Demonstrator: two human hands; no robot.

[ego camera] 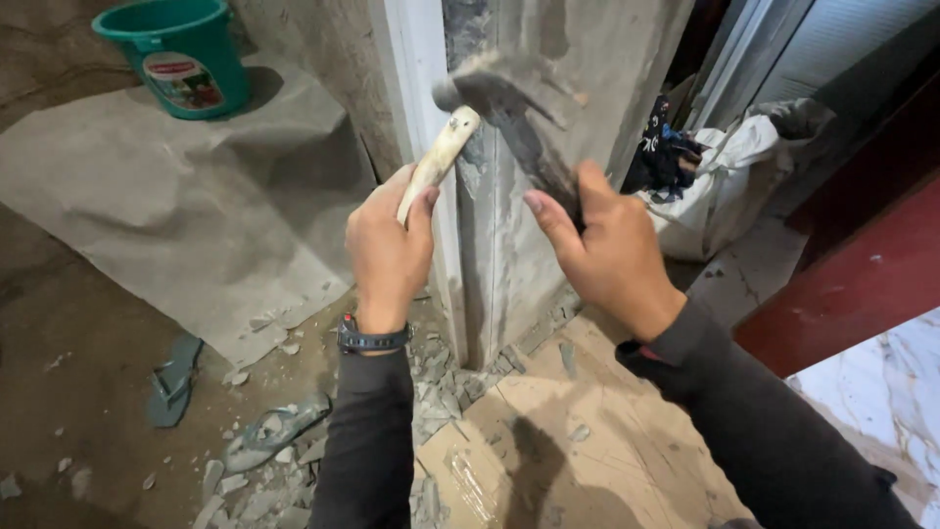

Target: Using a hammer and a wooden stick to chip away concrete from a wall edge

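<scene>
Head cam, looking down at both hands against a plastered wall corner [509, 245]. My left hand [390, 250] is wrapped tight round the pale wooden handle of a hammer [439, 157], fingers curled shut on it, thumb on top; the hammer head sits up near the corner edge, blurred, looks touching or just off the grey metal rod. My right hand [612, 255] is clamped round a dark chisel [524, 132], which runs up and left from the fist at a tilt, its upper end by the hammer head; I can't tell whether the tip meets the wall, too much blur. Both hands closed on tools, nothing loose in either. A black wristwatch [370, 340] on the left wrist, dark long sleeves on both arms. White door frame strip [416, 88] runs up just left of the chipped corner. At the foot of the corner there's a heap of broken plaster rubble [431, 382], spreading left over the dirt floor. Two grey sandals [176, 377] lie in the debris left of my left arm. Grey sheet [196, 186] spread on the floor beyond, green bucket [176, 54] standing at its far edge. Cardboard [568, 441] lies flat under my right arm. White sack [734, 167] with dark cloth on it right of the wall, dark red panel [852, 274] at far right.
</scene>
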